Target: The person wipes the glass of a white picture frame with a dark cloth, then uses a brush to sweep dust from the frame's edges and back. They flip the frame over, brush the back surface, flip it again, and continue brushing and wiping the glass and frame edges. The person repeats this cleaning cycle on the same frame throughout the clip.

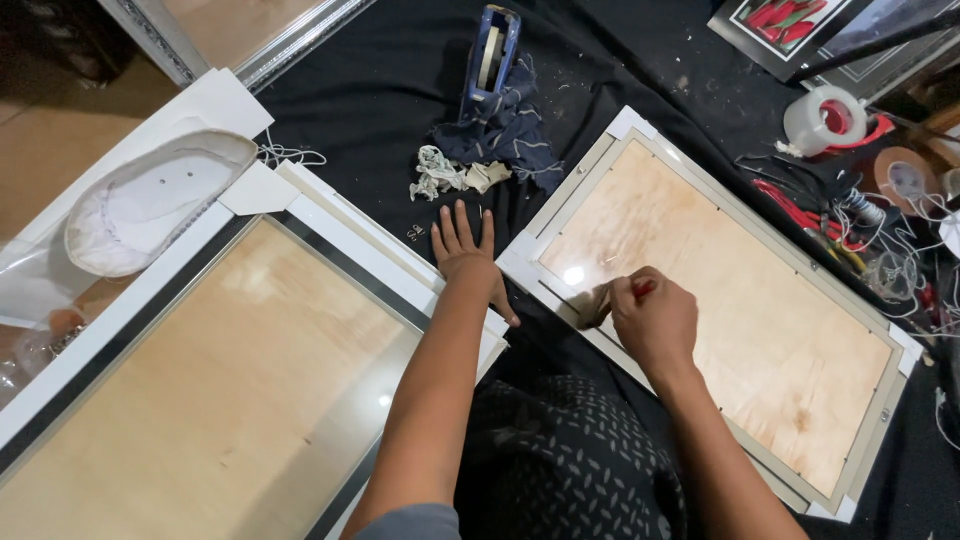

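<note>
We see right hand (655, 318) closed on small brownish cloth wad (596, 305), pressed at left edge of white-framed picture with plywood backing (720, 300), face-down on black cloth surface (400, 90). Left hand (466, 252) flat, fingers spread, beside it. Frame likely stiff, light, glass fragile; we'd grip the 2 long rails.

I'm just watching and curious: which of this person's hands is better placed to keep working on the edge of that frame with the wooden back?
Probably the right hand. It sits on the near edge of the frame, gripping a small brush-like tool. The left hand lies flat on the black cloth, empty.
</note>
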